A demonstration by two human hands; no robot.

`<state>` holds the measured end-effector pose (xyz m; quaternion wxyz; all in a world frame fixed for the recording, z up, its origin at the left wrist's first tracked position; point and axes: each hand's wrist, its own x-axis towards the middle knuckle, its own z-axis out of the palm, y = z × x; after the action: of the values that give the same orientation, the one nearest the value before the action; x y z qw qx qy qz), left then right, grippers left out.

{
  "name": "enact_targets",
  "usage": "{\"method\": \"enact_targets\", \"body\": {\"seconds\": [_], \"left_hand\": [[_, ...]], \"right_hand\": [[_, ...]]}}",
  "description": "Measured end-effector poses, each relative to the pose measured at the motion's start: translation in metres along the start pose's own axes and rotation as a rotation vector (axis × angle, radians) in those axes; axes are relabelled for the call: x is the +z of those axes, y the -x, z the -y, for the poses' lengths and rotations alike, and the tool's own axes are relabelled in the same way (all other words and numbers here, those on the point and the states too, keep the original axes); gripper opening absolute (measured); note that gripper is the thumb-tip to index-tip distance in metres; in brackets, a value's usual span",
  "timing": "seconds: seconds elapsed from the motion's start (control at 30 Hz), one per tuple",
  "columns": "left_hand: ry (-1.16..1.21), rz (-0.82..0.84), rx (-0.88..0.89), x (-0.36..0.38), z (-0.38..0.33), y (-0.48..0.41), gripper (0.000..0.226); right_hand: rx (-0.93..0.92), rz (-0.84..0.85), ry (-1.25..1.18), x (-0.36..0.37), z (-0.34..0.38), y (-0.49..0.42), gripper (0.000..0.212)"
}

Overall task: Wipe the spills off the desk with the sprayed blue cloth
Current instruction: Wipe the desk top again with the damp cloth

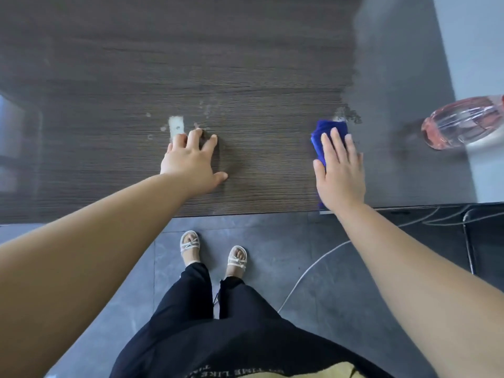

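One blue cloth (331, 129) under flat right hand (341, 173); spread left hand (191, 162) beside spills (176, 126)

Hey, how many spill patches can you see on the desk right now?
2. A white smear at the fingertips of the left hand, and a speckled patch just beyond the blue cloth under the right hand. The cloth may hide more.

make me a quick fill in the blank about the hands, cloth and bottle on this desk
The cloth under the right hand is ____ in colour.
The left hand, beside the whitish spill, holds ____.
The bottle holds ____ liquid.
Missing: blue; nothing; pink.
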<state>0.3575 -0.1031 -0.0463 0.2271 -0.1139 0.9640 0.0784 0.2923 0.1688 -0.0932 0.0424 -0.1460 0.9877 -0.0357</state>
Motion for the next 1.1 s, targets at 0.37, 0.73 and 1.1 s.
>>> {"method": "enact_targets", "body": {"seconds": [0.37, 0.73, 1.1], "left_hand": [[0.142, 0.008, 0.007, -0.024, 0.071, 0.006, 0.077], [0.164, 0.017, -0.225, -0.036, 0.188, -0.008, 0.121], [0.026, 0.083, -0.188, -0.038, 0.196, -0.021, 0.123]], "right_hand": [[-0.746, 0.047, 0.094, 0.005, 0.100, 0.001, 0.052], [-0.316, 0.012, -0.042, 0.021, 0.260, 0.003, 0.065], [0.292, -0.019, -0.061, 0.011, 0.241, -0.075, 0.059]]}}
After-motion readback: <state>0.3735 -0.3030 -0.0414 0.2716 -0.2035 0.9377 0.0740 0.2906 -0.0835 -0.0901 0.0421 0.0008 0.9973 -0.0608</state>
